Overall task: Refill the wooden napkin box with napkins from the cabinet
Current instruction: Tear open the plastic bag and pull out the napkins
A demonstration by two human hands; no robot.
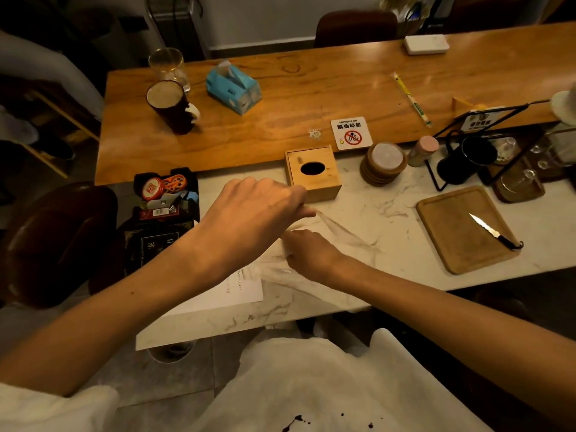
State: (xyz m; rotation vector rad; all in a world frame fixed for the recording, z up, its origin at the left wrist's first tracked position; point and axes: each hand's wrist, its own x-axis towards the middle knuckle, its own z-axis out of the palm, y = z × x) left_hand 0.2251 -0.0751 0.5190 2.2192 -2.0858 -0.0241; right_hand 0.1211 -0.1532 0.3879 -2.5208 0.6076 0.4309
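Head view: both hands, left hand (249, 210) and right hand (308, 254), pinch crinkly clear plastic wrap (339, 229); square wooden napkin box (313, 173) at one o'clock.

Bare forearms; white garment (311, 385) with dark spots.

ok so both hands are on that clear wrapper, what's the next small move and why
Probably keep pulling the clear plastic wrapper apart. The left hand pinches one end up, the right hand pins the other on the marble counter, and the film is stretched between them. The wooden napkin box sits shut just behind, its oval slot dark.
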